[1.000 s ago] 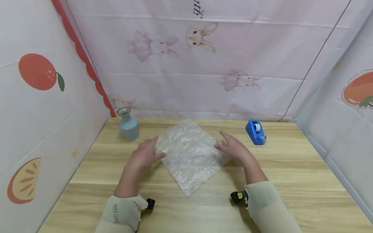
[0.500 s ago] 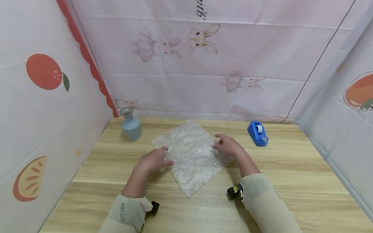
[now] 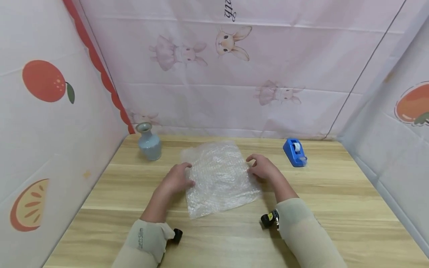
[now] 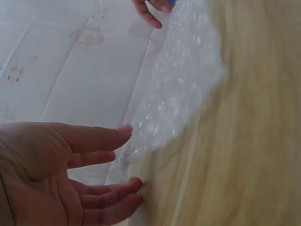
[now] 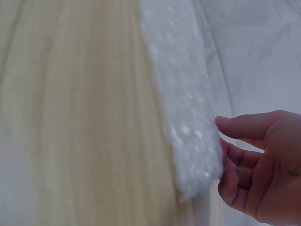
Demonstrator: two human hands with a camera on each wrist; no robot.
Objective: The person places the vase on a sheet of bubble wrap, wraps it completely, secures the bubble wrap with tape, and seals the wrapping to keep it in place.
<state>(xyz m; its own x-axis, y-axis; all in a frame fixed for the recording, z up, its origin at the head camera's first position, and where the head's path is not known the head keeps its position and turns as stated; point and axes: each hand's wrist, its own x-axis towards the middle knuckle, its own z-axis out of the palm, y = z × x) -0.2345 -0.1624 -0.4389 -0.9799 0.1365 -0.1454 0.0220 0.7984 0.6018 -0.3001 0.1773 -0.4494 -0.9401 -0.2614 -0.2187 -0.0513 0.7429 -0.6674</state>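
"Bubble wrap (image 3: 219,178) is spread on the surface (image 3: 218,242); what could be spoiled?"

"It could be skewed if pushed unevenly by left hand (image 3: 177,178) and right hand (image 3: 263,167), thumbs and fingers parted."

"The vase (image 3: 149,146)?"

"Could be knocked by one swung corner."

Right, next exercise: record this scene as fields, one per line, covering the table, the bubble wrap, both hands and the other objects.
Surface: wood-grain table
Material: clear bubble wrap, between the hands
Left hand: at the wrap's left edge, loosely spread
Right hand: at the wrap's right edge; pinching or not unclear
Vase: pale blue-grey, upright, back left
Tape dispenser: blue, back right, apart from the wrap
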